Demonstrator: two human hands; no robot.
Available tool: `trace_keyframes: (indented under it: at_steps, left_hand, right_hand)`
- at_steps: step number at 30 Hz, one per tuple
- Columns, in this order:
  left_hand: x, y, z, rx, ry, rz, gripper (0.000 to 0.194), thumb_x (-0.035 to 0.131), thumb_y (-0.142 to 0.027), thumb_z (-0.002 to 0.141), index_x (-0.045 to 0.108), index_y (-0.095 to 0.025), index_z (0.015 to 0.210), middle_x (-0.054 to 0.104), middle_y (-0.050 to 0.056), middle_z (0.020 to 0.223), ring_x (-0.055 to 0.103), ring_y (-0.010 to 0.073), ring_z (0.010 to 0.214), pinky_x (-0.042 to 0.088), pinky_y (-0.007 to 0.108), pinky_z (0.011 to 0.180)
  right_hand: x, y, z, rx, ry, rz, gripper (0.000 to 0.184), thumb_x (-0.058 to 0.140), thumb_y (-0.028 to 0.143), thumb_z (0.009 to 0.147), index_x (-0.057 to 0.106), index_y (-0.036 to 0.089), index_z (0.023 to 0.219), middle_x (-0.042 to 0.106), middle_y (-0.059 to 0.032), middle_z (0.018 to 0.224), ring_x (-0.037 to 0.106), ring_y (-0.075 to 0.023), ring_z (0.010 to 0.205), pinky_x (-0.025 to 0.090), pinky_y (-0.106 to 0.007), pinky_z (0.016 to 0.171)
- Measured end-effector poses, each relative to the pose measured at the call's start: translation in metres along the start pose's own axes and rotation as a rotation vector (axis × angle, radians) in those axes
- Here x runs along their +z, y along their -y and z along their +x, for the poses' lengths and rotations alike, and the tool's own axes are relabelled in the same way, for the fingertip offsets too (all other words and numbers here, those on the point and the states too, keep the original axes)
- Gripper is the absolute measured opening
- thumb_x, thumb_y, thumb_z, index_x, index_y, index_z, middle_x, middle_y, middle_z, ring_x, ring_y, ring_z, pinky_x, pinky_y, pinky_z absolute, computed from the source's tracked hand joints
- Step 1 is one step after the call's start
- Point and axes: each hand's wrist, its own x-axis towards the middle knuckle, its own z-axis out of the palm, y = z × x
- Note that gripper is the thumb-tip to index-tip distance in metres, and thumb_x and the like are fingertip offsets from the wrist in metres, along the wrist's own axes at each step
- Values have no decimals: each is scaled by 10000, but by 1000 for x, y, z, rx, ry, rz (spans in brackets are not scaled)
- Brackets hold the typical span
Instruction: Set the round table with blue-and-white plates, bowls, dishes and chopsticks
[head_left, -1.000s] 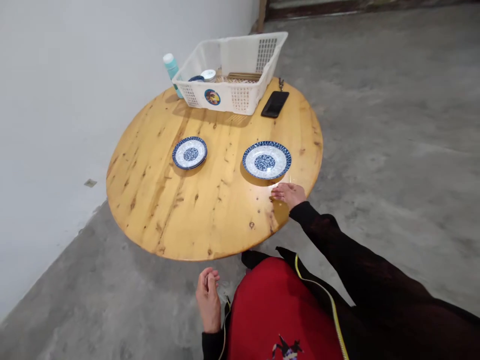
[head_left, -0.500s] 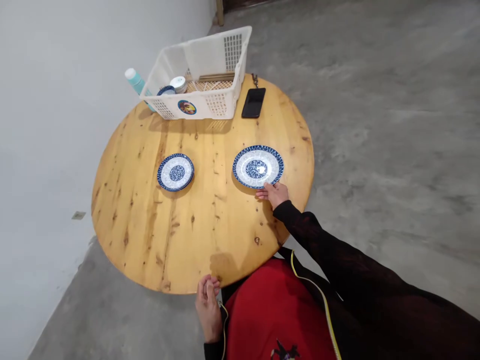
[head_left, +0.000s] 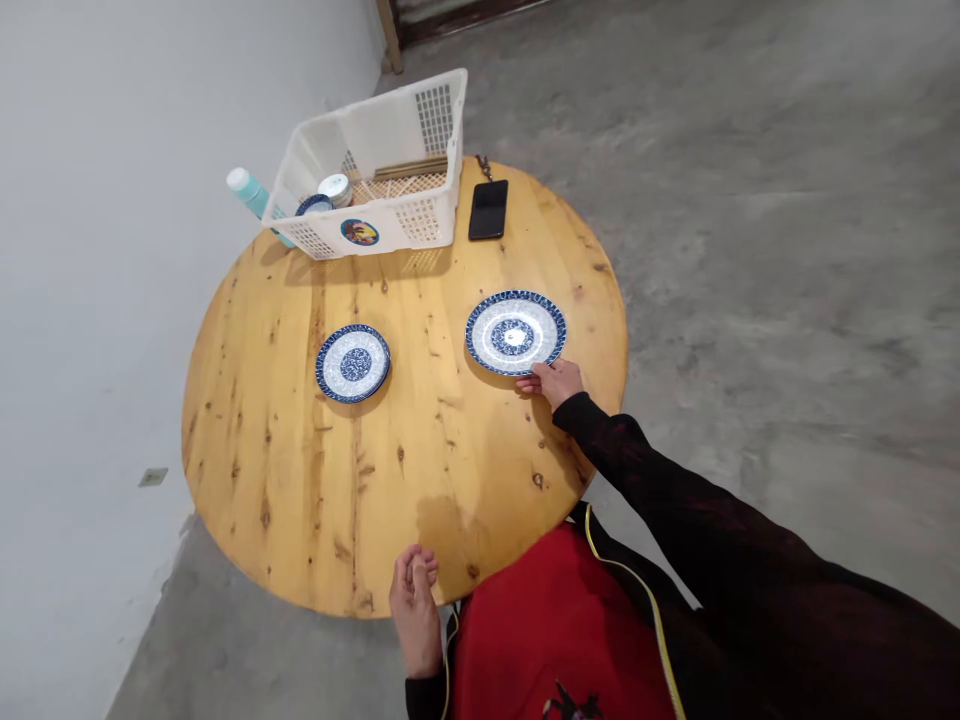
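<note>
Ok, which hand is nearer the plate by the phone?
Your right hand is nearer, right at the lower rim of the plate. Your left hand is much farther away, down by the near edge of the table.

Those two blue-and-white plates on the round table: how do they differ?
The right plate looks wider than the left plate. The right hand is at the right plate's near rim, while no hand is at the left plate. The right plate lies nearer the edge of the round wooden table, the left plate nearer its middle. Both are white with a blue rim and blue centre pattern, and both lie flat.
</note>
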Motion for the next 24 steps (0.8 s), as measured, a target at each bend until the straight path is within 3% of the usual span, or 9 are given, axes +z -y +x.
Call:
trace_keyframes:
  at_steps: [19,24]
  left_hand:
    - [-10,5,19,3,89,39,788,698,-872,673,703,-159,1006,759,124,923,731,240,826,586,361,752]
    - [-10,6,23,0,105,37,789,690,-865,685,696,-152,1024,758,127,947,728,235,840,583,359,761]
  right_hand:
    - [5,-1,0,10,-19,23,144,702,99,811,575,166,821,647,-20,514,670,-173,456,612,-252,453]
    - [6,0,0,14,-29,24,163,641,33,835,560,164,783,626,-15,487,653,-159,439,583,-220,431]
